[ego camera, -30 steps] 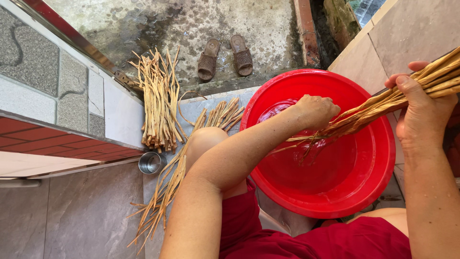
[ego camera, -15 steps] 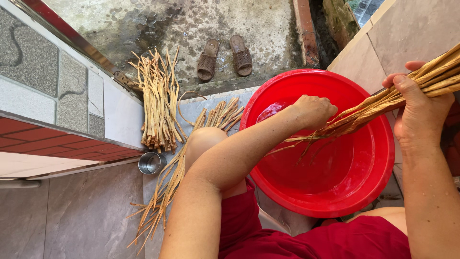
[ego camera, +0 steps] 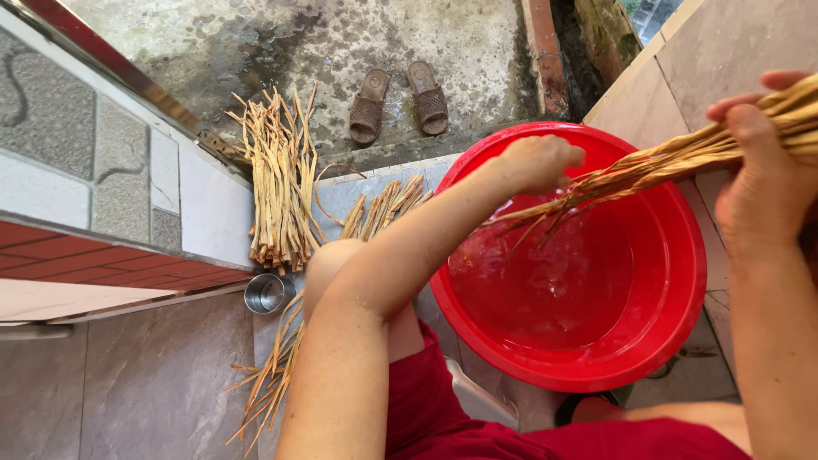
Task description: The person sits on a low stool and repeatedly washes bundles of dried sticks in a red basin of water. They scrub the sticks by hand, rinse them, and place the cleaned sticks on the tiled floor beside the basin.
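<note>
I see my right hand [ego camera: 763, 183] wrapped tight around a bundle of tan reeds [ego camera: 682, 158] at the right edge, and my left hand [ego camera: 538, 162] closed around the same bundle further along, above a red basin [ego camera: 673, 281]. The frayed reed tips hang down over the shallow water inside the basin. The basin sits on a grey tiled floor [ego camera: 128, 392]. To its left, loose reeds [ego camera: 274, 183] lie in a pile across the step, with more strips [ego camera: 273, 375] trailing down past my knee [ego camera: 328, 260]. A small metal cup [ego camera: 266, 293] stands beside them. Beyond the step is wet, stained concrete [ego camera: 281, 43] with a pair of brown sandals [ego camera: 399, 102].
</note>
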